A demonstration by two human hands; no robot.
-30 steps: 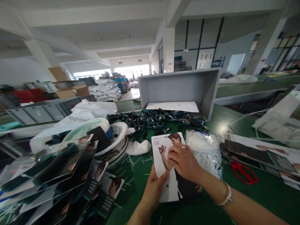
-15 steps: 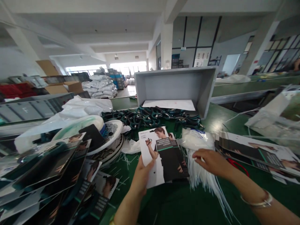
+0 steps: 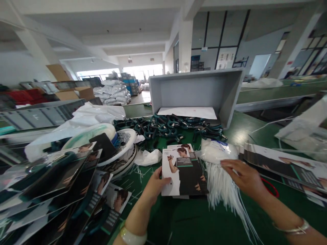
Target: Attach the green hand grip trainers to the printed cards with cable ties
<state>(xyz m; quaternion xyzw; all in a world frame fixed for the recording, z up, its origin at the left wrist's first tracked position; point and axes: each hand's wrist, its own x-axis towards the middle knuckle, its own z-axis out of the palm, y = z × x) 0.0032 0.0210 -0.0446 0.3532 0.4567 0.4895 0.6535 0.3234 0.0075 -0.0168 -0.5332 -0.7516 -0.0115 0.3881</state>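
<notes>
My left hand [image 3: 156, 185] grips the left edge of a printed card [image 3: 189, 177], its thumb over the white part. More cards show behind and under that one. My right hand [image 3: 241, 177] is over the bundle of white plastic ties [image 3: 221, 185], just below their clear bag [image 3: 218, 150]; its fingers are bent, and whether they pinch a tie is too small to tell. Dark green and black handled pieces [image 3: 163, 126] lie heaped behind the cards.
Carded pieces [image 3: 63, 190] are piled at the left, near a white round tray [image 3: 125, 141] of small metal parts. A grey bin [image 3: 194, 92] lies on its side behind the heap. More cards [image 3: 286, 163] and a red loop [image 3: 270, 187] are at the right.
The card in my left hand has moved right and stands straighter, lined up over the others. My right hand stays by the ties. The view has shifted slightly.
</notes>
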